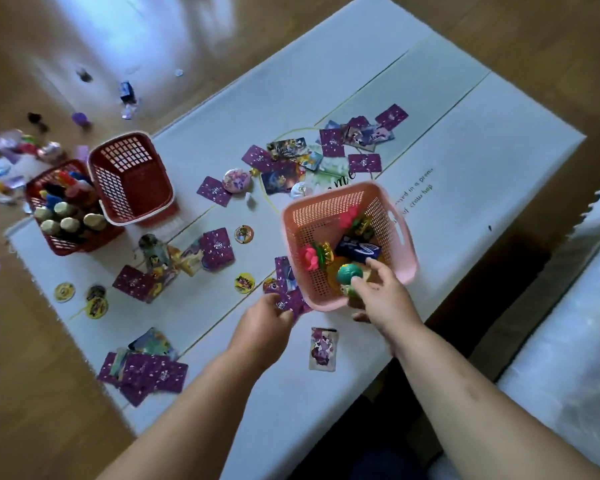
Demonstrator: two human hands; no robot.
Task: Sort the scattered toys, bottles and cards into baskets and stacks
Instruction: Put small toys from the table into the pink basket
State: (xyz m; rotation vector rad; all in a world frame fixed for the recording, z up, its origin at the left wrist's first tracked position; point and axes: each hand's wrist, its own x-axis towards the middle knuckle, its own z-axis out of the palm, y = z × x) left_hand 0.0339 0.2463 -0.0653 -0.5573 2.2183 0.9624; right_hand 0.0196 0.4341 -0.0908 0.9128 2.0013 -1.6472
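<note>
Both forearms reach in from the near edge. Left hand (264,327) pinches a few purple-backed cards (291,301) just beside the pink basket (303,233). Right hand (383,296) curls round a teal-haired toy (347,274) over that basket's near corner; the toy's facing cannot be told. Pink basket sits cornerwise on the white printed cloth (465,161), handle slot to the right. Further cards lie scattered at mixed headings. Far left, a red basket (132,181) stands beside a second red basket (61,242) holding bottles (70,218). Wooden floor (42,393) surrounds.
</note>
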